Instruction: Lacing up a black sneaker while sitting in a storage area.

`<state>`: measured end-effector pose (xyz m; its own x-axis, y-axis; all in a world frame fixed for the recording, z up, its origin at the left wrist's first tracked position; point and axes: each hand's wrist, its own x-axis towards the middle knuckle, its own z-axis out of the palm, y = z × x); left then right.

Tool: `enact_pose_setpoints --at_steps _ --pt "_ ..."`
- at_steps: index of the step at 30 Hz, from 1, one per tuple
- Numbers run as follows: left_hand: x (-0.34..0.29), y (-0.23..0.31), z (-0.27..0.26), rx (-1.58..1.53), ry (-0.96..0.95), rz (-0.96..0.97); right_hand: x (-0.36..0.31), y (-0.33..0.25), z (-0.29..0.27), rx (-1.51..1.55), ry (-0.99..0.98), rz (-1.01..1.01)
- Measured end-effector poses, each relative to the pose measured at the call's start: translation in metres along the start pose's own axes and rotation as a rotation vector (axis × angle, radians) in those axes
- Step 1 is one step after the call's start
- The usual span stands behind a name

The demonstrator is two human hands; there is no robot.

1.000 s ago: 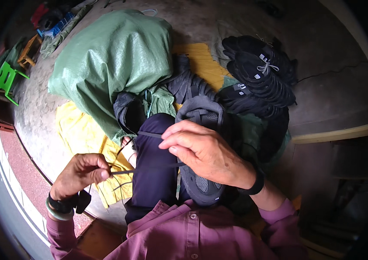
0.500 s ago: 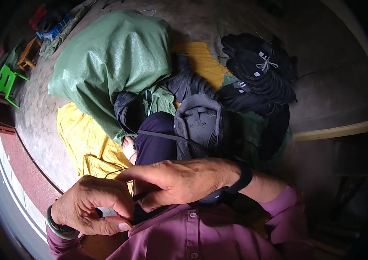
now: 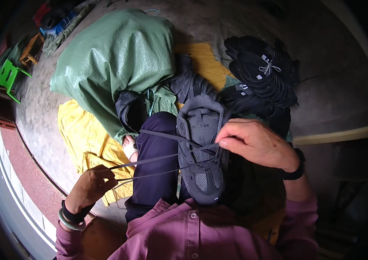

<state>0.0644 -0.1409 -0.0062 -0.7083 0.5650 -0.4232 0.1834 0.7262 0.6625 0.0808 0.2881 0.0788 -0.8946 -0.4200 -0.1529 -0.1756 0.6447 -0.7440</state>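
A dark grey sneaker (image 3: pixel 203 184) rests on my lap, toe toward me, beside my dark-clad knee. Its flat grey shoelace (image 3: pixel 151 159) runs partly through the eyelets. My left hand (image 3: pixel 92 186), off to the left of the knee, is closed on the lace, which stretches from there to the shoe in two strands. At the shoe's right edge, my right hand (image 3: pixel 257 143) pinches the lace between thumb and fingertips. Another lace strand lies across the knee from the upper eyelets.
A bulging green woven sack (image 3: pixel 110 56) stands ahead, with a dark shoe (image 3: pixel 129 112) at its lower edge. Several black shoes (image 3: pixel 262 78) are piled at the right. A yellow sheet (image 3: pixel 82 134) covers floor at the left; a green chair (image 3: pixel 8 78) stands far left.
My hands were close together low in front of my chest, covering the shoe's toe. Now they are apart, the right one at the shoe, with the lace drawn out between them.
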Motion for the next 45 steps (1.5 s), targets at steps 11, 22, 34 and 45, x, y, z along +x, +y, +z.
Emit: enact_pose_setpoints --at_steps 11,22,34,45 --pt "0.035 0.042 0.01 -0.052 0.082 0.199 -0.005 -0.002 0.005 0.031 -0.04 0.069" --pt "0.102 0.134 0.03 -0.589 -0.168 0.229 0.009 -0.006 0.046 0.015 0.05 -0.036" --pt "0.101 0.116 0.04 -0.219 0.042 0.481 -0.001 0.005 0.052 -0.047 0.139 -0.033" --pt "0.104 0.11 0.052 -0.555 -0.016 0.285 -0.009 -0.003 0.059 -0.128 0.137 -0.037"
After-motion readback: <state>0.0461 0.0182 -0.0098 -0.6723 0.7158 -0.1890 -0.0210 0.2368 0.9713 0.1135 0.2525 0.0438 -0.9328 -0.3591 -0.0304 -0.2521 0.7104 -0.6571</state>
